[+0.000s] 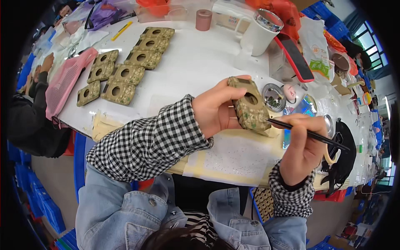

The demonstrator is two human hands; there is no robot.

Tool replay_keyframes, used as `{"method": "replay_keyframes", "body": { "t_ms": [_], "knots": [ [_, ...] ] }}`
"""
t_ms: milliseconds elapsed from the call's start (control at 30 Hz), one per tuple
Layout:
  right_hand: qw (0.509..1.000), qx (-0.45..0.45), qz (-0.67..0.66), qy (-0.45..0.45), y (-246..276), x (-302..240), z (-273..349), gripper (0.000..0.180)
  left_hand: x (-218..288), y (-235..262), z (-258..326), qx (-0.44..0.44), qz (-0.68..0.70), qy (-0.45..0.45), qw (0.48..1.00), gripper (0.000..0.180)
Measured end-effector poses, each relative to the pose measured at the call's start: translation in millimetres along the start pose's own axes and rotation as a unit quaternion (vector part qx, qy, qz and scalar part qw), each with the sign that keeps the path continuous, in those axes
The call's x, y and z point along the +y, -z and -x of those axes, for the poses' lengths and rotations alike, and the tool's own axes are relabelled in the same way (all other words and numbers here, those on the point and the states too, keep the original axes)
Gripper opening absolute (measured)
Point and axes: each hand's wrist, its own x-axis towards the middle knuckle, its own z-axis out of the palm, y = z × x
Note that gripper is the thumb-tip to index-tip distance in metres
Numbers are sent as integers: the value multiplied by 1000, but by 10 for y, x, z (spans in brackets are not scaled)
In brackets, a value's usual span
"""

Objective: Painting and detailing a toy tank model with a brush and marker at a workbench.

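My left hand is wrapped round a camouflage-patterned casing with a round hole, held tilted above the table, thumb on its upper end. In my right hand is a thin black pointed tool, gripped like a pen. Its tip meets the lower right edge of the casing; whether it is a brush or tweezers I cannot tell. Several matching casings lie in slanting rows at the left of the table. Beneath my hands lies a speckled white sheet edged with yellowish tape.
Just right of the held casing sits a round shiny dish. Beyond it are a red-edged phone, a white mug and a pinkish cup. A pink basket stands left, near another person's arm. A black bag lies right.
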Motion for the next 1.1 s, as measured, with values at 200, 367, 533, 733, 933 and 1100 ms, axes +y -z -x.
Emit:
{"method": "replay_keyframes", "body": {
  "t_ms": [200, 367, 533, 733, 933, 1100],
  "knots": [
    [1000, -11, 29, 5, -62, 144, 62, 7, -49, -11, 14, -1, 20, 5, 1000, 46],
    [1000, -6, 0, 14, -103, 148, 66, 7, -56, -1, -5, -2, 35, -15, 999, 46],
    [1000, -3, -1, 24, -108, 171, 72, 8, -36, -41, 33, 1, 11, -5, 1000, 44],
    [998, -11, 45, 38, -116, 177, 62, 10, -51, -11, 6, 23, 2, -6, 1000, 43],
    [999, -5, 13, 37, -119, 204, 69, 9, -54, -10, 6, 22, 9, -8, 1000, 43],
    [999, -8, 13, 46, -120, 213, 62, 10, -41, -25, 13, 10, 5, -12, 1000, 44]
  ]
}}
